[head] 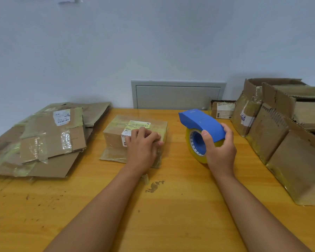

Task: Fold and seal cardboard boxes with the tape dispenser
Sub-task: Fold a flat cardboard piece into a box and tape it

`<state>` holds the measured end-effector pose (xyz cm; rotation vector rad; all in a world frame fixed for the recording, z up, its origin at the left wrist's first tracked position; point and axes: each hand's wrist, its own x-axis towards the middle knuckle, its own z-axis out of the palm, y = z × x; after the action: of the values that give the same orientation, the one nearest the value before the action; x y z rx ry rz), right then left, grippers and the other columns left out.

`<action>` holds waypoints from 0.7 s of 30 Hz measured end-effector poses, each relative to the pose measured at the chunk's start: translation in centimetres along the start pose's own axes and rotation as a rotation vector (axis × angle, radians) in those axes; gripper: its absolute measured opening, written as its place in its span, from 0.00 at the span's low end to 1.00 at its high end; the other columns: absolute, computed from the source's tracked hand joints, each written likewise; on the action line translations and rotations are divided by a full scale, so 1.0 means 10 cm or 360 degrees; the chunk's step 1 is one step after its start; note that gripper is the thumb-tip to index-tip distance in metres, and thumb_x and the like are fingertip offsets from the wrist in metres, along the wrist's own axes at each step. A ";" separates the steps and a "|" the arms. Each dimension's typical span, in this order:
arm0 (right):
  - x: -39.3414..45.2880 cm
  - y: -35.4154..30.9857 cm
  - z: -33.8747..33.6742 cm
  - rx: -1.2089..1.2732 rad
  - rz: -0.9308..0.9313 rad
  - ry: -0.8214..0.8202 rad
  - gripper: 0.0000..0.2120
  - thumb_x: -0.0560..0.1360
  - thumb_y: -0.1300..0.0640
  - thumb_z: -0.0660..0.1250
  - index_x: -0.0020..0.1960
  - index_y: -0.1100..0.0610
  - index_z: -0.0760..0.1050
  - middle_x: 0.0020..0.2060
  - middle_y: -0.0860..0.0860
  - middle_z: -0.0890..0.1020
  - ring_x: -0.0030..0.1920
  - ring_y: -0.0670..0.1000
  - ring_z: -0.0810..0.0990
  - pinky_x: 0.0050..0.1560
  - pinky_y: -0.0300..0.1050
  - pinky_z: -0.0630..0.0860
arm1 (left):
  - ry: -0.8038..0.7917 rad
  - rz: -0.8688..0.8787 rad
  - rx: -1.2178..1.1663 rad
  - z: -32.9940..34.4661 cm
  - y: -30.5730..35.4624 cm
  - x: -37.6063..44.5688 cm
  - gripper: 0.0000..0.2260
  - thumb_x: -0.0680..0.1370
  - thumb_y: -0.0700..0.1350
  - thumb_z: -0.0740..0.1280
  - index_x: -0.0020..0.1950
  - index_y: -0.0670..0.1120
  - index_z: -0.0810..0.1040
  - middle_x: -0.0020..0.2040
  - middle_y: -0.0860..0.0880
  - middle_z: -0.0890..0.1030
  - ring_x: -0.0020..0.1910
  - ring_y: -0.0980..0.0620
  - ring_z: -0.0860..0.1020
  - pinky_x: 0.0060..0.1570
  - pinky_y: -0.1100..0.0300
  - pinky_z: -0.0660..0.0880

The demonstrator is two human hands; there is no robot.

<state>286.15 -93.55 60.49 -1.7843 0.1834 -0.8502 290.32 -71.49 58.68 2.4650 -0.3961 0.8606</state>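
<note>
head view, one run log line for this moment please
left hand presses small box | right hand grips tape dispenser beside box | table

Bright, even light with soft faint shadows, mild glare on glossy tape, wide-angle bending at the edges.

- No text can be read with certainty; all print is too small or blurred.
- The small box [135, 132] at the centre of the frame carries a yellow label [139, 124] with a barcode, and a white label partly under the left hand [144, 148].
- The flattened cardboard [53, 135] at the left has a white label [61, 117] with a barcode and unreadable digits.
- The little box [223, 110] at the upper right shows a barcode and faint lines.
- The open box [247, 113] at the right bears a white sticker [245, 118] with blue marks.
</note>
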 end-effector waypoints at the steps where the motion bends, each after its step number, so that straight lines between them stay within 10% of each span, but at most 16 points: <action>1: 0.00 0.00 0.00 -0.0001 0.0002 0.0003 0.38 0.69 0.33 0.64 0.72 0.52 0.67 0.57 0.47 0.76 0.52 0.44 0.76 0.46 0.36 0.74 | 0.0005 -0.0002 -0.0004 0.01 0.00 0.00 0.11 0.77 0.56 0.65 0.48 0.52 0.81 0.49 0.52 0.75 0.52 0.47 0.69 0.47 0.53 0.60; 21: -0.02 -0.05 -0.01 -0.0031 0.0038 -0.0027 0.40 0.68 0.31 0.63 0.73 0.52 0.66 0.59 0.49 0.76 0.56 0.49 0.77 0.48 0.41 0.76 | 0.0052 -0.0004 0.0022 0.01 0.03 -0.02 0.15 0.77 0.59 0.61 0.49 0.52 0.82 0.50 0.52 0.77 0.50 0.47 0.70 0.47 0.53 0.64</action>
<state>285.80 -93.38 60.83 -1.8035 0.2024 -0.8187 290.09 -71.79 58.53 2.4603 -0.3762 0.9044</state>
